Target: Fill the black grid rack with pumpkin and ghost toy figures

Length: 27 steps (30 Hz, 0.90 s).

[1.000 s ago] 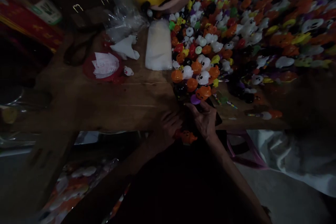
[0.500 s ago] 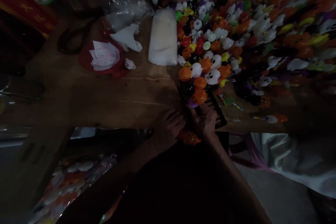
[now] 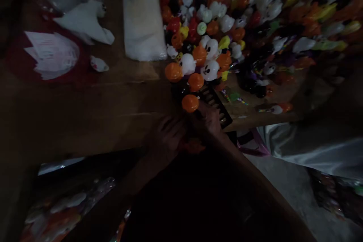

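My left hand (image 3: pixel 167 136) and my right hand (image 3: pixel 210 123) are close together at the near edge of a wooden table (image 3: pixel 85 117). Between them, just below the table edge, is an orange pumpkin toy (image 3: pixel 194 145), and my left hand's fingers seem curled on it. My right hand rests on the near end of a black slotted tray (image 3: pixel 217 102); blur and darkness hide its grip. An orange round toy (image 3: pixel 190 103) stands on the tray just beyond my fingers. Behind it are more orange and white ghost-faced toys (image 3: pixel 210 70).
A large heap of small coloured toys (image 3: pixel 269 15) covers the table's right and far side. A white packet (image 3: pixel 141 19), a white cloth (image 3: pixel 85 20) and a red dish with paper (image 3: pixel 51 53) lie at the left. A bag of toys (image 3: pixel 56 211) sits below the table.
The view has moved closer and shifted, so everything appears larger and further left. The purple toy by my right fingers is gone from sight; an orange one stands there. My hands stay together at the edge.
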Tool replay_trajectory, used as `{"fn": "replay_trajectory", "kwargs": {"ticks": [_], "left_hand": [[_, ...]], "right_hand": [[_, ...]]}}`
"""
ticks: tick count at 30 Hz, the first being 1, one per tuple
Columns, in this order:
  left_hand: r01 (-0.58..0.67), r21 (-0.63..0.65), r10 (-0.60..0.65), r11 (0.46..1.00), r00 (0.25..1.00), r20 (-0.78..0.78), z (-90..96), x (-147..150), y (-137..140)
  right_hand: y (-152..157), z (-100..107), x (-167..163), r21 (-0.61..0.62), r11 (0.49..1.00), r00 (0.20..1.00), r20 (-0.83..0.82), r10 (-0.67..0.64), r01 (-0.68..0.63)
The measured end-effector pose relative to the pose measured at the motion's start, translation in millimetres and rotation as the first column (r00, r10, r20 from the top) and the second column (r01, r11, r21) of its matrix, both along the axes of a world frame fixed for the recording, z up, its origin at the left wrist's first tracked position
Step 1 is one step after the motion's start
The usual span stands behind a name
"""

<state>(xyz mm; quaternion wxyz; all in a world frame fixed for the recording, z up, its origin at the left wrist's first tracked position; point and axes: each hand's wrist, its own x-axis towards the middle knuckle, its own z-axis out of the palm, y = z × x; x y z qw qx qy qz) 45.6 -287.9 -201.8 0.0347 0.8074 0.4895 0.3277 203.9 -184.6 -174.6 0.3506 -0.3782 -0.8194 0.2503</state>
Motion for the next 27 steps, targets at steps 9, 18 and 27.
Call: {"fn": "replay_trajectory", "kwargs": {"ticks": [9, 18, 27], "left_hand": [[0.029, 0.02, -0.027, 0.999, 0.996, -0.089, -1.2, -1.6, -0.8], [-0.035, -0.009, 0.035, 0.999, 0.998, 0.042, 9.2, -4.2, -1.2], [-0.001, 0.024, 0.006, 1.0, 0.982, -0.187, 8.9, -1.7, 10.5]], "right_hand": [[-9.0, -0.2, 7.8, 0.035, 0.999, 0.999, 0.012, -0.035, 0.034], [27.8, 18.7, 94.5, 0.321, 0.893, 0.77, 0.463, -0.439, 0.316], [62.7, 2.5, 83.5, 0.358, 0.812, 0.738, 0.353, -0.575, 0.461]]}}
